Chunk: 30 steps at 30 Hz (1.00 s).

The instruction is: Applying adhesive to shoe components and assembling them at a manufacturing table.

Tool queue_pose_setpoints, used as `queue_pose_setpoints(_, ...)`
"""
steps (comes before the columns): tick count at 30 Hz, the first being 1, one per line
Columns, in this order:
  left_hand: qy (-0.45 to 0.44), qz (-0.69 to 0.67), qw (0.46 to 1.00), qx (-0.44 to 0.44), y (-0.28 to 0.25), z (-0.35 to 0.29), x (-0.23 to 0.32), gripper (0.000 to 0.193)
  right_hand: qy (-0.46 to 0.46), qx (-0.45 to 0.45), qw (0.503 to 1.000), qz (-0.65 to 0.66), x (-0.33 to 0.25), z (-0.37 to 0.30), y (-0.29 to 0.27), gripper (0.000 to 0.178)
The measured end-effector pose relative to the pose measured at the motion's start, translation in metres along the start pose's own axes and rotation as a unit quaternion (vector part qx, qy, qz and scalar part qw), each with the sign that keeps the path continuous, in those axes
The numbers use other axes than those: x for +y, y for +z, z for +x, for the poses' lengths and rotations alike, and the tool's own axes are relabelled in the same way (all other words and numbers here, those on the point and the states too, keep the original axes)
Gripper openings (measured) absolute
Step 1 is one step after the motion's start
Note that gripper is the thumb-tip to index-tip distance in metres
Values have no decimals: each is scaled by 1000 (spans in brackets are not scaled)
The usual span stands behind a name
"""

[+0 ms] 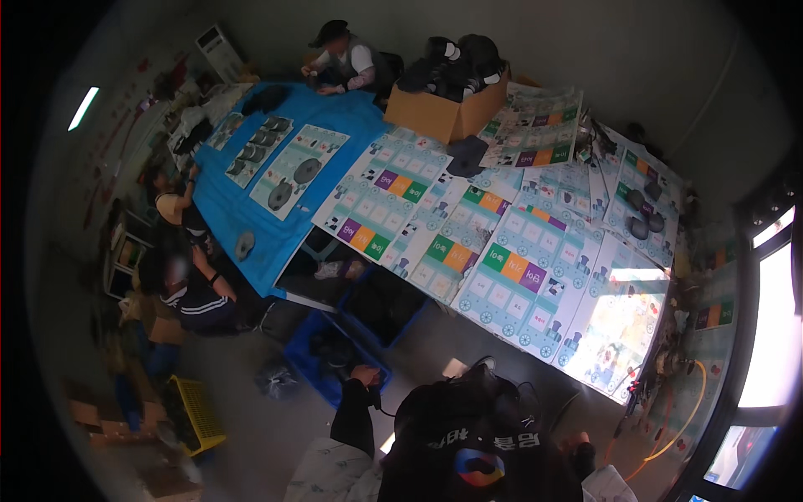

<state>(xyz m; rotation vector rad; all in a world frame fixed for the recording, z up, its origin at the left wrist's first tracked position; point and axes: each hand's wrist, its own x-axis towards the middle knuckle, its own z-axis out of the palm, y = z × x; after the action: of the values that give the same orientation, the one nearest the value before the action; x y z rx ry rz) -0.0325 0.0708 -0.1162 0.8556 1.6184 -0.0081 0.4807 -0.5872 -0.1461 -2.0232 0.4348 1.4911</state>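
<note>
My left hand (365,375) is low at the right end of a blue crate (303,361), its fingers curled over or beside the rim. Dark, rounded items (333,345) lie inside this crate; they are too dim to name. My right hand (577,440) hangs at my right side, away from the table, small and dim, so its finger pose is unclear. Between my arms is my dark apron (460,427) with a coloured round print.
A long table bears printed sheets (510,276) and a blue cover (238,188). On it stands a cardboard box (443,113) of black items. A second blue crate (389,335) sits under the edge. People work at the far side (347,63) and left (196,289); a yellow basket (196,414) stands lower left.
</note>
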Motion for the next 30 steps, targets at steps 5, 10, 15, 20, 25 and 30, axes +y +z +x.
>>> queue_pose_setpoints(5, 108, 15, 994, 9, 22, -1, 135, 22, -203, 49, 977, -37, -168, -20, 37, 25)
queue_pose_setpoints(10, 221, 11, 975, 32, 21, 1, 242, 28, -257, 15, 956, -142, -240, -51, 62, 27)
queue_pose_setpoints(15, 220, -43, 972, 69, -15, 34, 239, 24, -195, 63, 965, -163, -237, -57, 85, 29)
queue_pose_setpoints(20, 107, 165, 980, -11, -60, 87, 80, 24, -93, 0, 995, -25, -208, -37, 102, 25)
queue_pose_setpoints(25, -185, -124, 973, -64, -58, 80, -50, 38, -324, -70, 902, -275, -191, -28, 114, 27)
queue_pose_setpoints(30, -230, -185, 955, -9, -70, 67, -40, 28, -190, -10, 966, -173, -218, -36, 137, 22)
